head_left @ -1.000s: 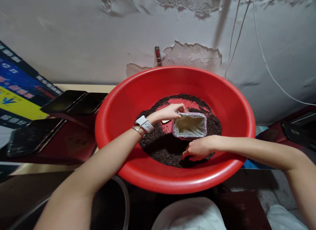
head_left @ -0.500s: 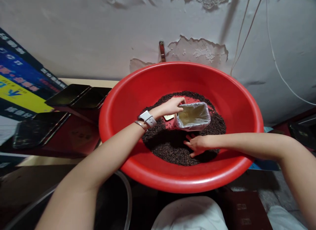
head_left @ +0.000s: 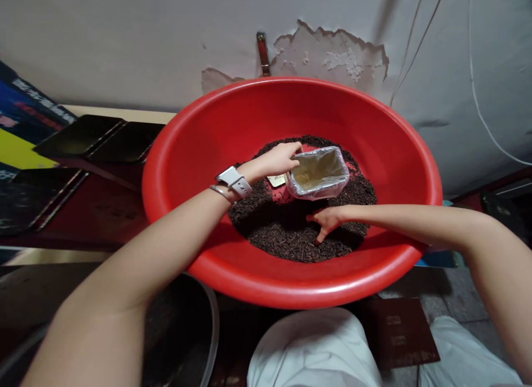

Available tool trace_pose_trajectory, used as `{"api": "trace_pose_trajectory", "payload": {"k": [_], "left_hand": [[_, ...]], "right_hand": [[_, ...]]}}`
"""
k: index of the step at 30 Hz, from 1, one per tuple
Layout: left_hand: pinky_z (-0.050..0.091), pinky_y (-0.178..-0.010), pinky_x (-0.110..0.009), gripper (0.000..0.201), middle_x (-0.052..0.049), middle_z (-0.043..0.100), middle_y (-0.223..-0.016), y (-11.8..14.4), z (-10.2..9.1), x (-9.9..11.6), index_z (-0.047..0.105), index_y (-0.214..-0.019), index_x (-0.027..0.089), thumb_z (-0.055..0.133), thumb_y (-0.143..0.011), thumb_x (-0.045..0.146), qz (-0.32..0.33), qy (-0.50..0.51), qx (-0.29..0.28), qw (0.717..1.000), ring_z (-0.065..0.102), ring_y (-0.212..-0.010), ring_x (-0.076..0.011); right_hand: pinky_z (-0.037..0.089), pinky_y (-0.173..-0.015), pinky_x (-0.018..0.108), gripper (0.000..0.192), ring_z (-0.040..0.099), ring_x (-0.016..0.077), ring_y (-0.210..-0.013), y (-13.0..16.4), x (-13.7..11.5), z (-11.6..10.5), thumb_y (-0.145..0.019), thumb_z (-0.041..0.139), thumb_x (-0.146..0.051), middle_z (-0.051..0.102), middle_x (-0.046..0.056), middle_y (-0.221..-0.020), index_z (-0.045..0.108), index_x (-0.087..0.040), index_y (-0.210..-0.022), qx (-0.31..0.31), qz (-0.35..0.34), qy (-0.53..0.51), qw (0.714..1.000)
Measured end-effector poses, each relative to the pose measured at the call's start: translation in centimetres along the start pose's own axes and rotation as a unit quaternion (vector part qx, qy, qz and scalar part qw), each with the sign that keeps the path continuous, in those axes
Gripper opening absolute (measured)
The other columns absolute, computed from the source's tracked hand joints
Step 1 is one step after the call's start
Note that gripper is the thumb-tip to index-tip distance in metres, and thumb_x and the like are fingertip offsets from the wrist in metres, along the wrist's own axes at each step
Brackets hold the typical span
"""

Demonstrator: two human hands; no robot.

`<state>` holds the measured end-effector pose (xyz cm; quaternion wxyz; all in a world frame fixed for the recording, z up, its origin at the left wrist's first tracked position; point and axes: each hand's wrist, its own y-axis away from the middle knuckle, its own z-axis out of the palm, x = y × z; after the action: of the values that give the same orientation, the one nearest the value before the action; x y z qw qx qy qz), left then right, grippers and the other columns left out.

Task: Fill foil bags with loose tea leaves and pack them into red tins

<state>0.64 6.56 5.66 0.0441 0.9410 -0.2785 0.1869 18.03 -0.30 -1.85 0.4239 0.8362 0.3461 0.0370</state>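
Observation:
My left hand (head_left: 279, 158), a white watch on its wrist, grips the left edge of a small box (head_left: 318, 188) lined with a clear plastic bag. The box's mouth faces up towards me, and no leaves show inside. It is held over a heap of dark dried leaves that look like loose tea (head_left: 286, 243) in a big red basin (head_left: 291, 291). Just below the box, my right hand (head_left: 330, 219) reaches into the heap with fingers apart. Some of its fingertips are hidden among the leaves. A small paper label (head_left: 276, 180) lies beside my left hand.
Dark open boxes (head_left: 103, 143) stand left of the basin. A large clear-rimmed tub (head_left: 214, 320) is at the lower left. Behind is a peeling wall (head_left: 332, 51) with hanging cords (head_left: 477, 104). A dark red box (head_left: 399, 334) sits below the basin's right side.
The camera view has shifted, so the basin appears higher and larger. My right hand's fingers have dipped further into the leaves. My left hand keeps its hold on the box.

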Motion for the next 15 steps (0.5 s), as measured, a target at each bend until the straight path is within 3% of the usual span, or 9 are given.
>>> {"api": "trace_pose_trajectory", "payload": {"k": [8, 15], "left_hand": [[0.042, -0.077, -0.030, 0.025, -0.011, 0.064, -0.104, 0.3, -0.3, 0.4, 0.057, -0.101, 0.013, 0.049, -0.078, 0.014, 0.005, -0.003, -0.012, 1.000, 0.057, -0.089, -0.0208], [0.043, -0.075, -0.028, 0.022, -0.007, 0.064, -0.100, 0.5, -0.2, 0.4, 0.057, -0.098, 0.015, 0.050, -0.077, 0.017, 0.040, 0.042, -0.011, 0.998, 0.057, -0.086, -0.0190]], "right_hand": [[0.047, -0.098, 0.034, 0.094, 0.055, 0.0316, -0.125, 0.0, -0.5, 0.6, -0.079, 0.070, -0.051, 0.052, 0.021, -0.141, 0.032, -0.005, -0.152, 0.005, -0.005, 0.027, 1.000], [0.049, -0.085, 0.039, 0.061, 0.063, 0.0347, -0.112, 2.0, -3.1, -1.5, -0.084, 0.067, -0.040, 0.067, 0.018, -0.120, 0.055, -0.016, -0.139, 0.006, -0.043, 0.137, 0.990]]}}
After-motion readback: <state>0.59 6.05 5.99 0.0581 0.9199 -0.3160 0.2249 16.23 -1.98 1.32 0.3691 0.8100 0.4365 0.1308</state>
